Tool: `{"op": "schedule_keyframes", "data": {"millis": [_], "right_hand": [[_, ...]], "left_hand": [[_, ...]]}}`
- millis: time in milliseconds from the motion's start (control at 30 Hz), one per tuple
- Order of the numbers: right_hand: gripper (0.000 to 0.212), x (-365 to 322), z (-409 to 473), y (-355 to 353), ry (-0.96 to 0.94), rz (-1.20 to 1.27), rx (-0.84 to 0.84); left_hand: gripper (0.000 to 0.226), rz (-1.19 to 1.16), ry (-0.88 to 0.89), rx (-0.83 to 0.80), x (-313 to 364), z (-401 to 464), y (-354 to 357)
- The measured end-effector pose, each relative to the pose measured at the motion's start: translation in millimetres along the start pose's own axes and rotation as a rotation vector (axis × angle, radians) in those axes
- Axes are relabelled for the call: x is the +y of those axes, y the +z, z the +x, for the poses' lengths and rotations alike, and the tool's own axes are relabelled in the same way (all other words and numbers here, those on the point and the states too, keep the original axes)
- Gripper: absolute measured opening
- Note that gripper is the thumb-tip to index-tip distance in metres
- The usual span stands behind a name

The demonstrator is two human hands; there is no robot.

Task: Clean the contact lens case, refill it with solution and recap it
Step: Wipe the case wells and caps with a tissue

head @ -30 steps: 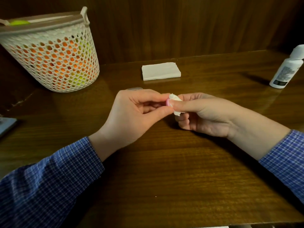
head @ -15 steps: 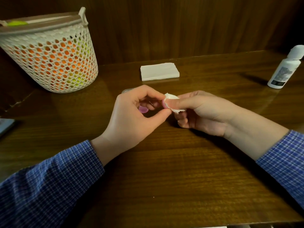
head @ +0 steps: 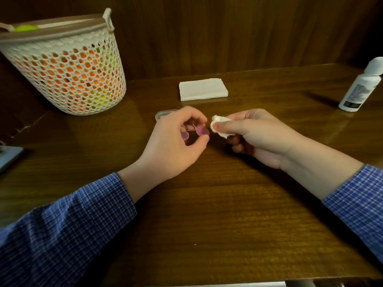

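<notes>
Head view: the left hand (head: 172, 146) has its fingers (head: 194, 114) curled and its thumb brought up beneath them, pinching the contact lens case (head: 195, 131) above the wooden surface (head: 207, 214). The case shows two pink-purple cups, one at the fingertips and one deeper toward the palm, so its long axis runs roughly left to right, its right end pointing at the other hand. The right hand (head: 261, 137) grips a crumpled wad of white tissue (head: 219, 126) between thumb and curled fingers, the wad jutting out at its left side. Tissue and case lie just beside each other with a narrow gap between, not touching. A clear lid-like piece (head: 163, 114) lies on the surface just behind the left hand. Farther back rests a folded white napkin stack (head: 203, 89), a mesh basket (head: 68, 65) stands at far left, and a white solution bottle (head: 360, 88) stands at far right, well apart from both hands.
</notes>
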State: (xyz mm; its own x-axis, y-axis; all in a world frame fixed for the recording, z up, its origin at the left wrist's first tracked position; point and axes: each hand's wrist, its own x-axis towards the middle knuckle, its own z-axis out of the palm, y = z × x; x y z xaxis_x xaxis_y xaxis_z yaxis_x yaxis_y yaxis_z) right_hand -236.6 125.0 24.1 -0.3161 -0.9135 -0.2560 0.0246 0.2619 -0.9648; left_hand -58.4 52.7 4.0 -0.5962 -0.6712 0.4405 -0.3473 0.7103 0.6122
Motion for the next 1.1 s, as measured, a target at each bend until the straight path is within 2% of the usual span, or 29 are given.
{"op": "schedule_keyframes", "data": {"millis": [100,300,667,800,1100], "right_hand": [[0.029,-1.9,2.8,-2.7,0.046,0.091,0.034],[0.036,-2.0,5.9,-3.5,0.06,0.119,0.029],[0.037,-1.0,8.2,-6.0,0.067,0.13,0.019],[0.035,-1.0,7.1,-6.7,0.061,0.139,0.014],[0.036,-0.8,8.2,-5.0,0.056,0.134,0.012]], "left_hand": [[0.014,0.228,-0.027,-0.049,-7.3,4.9,3.7],[0.031,0.432,0.042,0.027,-8.7,13.3,6.8],[0.031,0.445,0.026,-0.038,-13.1,15.0,5.8],[0.041,0.438,0.029,-0.008,-10.7,13.6,4.7],[0.048,0.489,-0.025,0.115,-9.5,18.3,10.8]]}}
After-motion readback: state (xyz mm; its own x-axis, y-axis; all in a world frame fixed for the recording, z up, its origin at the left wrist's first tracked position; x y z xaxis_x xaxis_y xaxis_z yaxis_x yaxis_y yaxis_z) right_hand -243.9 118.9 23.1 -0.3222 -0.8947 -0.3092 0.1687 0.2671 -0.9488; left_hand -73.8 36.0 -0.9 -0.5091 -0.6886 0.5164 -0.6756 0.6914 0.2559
